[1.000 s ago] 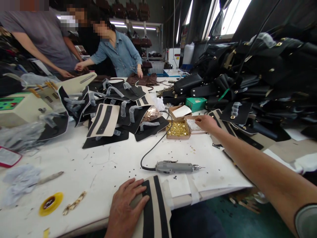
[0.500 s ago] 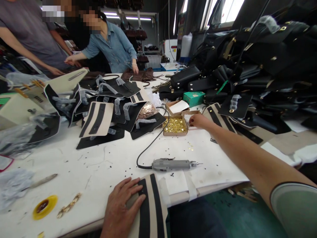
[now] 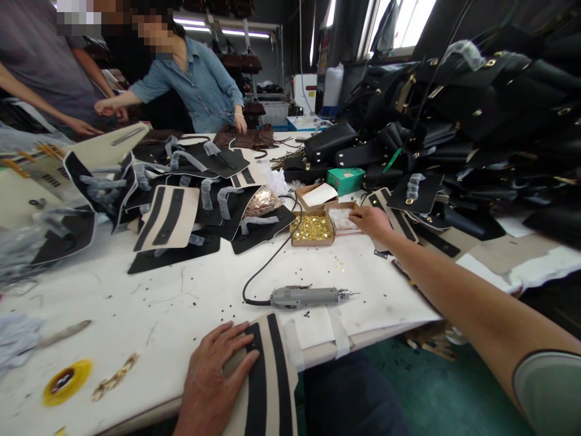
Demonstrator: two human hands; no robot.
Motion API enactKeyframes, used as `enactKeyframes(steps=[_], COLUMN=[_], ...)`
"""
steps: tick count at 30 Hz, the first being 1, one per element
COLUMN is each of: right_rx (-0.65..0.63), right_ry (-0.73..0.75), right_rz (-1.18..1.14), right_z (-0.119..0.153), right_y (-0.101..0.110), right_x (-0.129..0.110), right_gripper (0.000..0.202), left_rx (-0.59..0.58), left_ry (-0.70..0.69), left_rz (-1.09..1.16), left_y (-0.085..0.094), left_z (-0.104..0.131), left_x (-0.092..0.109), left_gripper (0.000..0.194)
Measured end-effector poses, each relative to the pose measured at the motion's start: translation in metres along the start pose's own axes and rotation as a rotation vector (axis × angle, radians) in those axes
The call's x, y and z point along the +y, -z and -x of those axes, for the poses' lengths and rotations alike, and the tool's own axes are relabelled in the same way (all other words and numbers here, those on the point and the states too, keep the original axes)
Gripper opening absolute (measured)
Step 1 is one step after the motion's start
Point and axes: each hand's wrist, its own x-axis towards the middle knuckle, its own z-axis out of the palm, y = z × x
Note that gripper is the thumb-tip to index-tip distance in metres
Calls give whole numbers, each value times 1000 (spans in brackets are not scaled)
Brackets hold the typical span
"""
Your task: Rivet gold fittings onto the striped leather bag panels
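Note:
My left hand (image 3: pixel 220 369) lies flat with spread fingers on a beige panel with black strips (image 3: pixel 267 381), which hangs partly over the table's front edge. My right hand (image 3: pixel 370 221) is stretched out to a small cardboard box of whitish pieces (image 3: pixel 341 219). Its fingertips are pinched together at the box's right side; anything between them is too small to make out. Left of that box stands another box of small gold-coloured metal pieces (image 3: pixel 313 227). Between my hands a grey electric screwdriver (image 3: pixel 308 297) lies on the table, its bit pointing right and its cord running back.
Black panels with plastic-wrapped handles (image 3: pixel 213 206) lie heaped at the left back. Black bags (image 3: pixel 490 115) are piled high on the right. A yellow tape roll (image 3: pixel 68 383) and a gold chain (image 3: pixel 114 378) lie front left. Co-workers (image 3: pixel 195 85) stand across the table.
My right hand has drawn back slightly to the right side of the whitish pieces, showing more of them. My left hand stays on the panel. The whole view has shifted a little.

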Motion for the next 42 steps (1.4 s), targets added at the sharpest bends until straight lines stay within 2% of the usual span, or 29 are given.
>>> enactKeyframes(steps=[3,7,11,17,23,34,40,42], right_rx=[-27,-176,-240,-263,-319,-559,-499,-470], right_ry=[6,26,32,50,62,-59,-99,-106], right_rz=[-36,-40,-20,5,-9,-142,-143,-154], right_z=[24,55,70,72,68,49,53,55], right_y=[5,-1,-11,-13,-12,-2,-6,-4], right_x=[5,18,26,25,28,24,31,26], right_gripper=[36,21,19,25,19,12,14,12], left_rx=[8,8,-4,-19,-40,-47,-46,-29], left_ry=[4,25,45,73,112,117,117,121], left_rz=[2,-6,5,37,59,65,85,93], left_y=[0,-1,-1,1,2,6,4,5], left_z=[0,1,1,2,2,2,1,1], left_x=[0,0,2,4,6,12,10,11], left_gripper=[30,29,29,26,24,22,22,21])
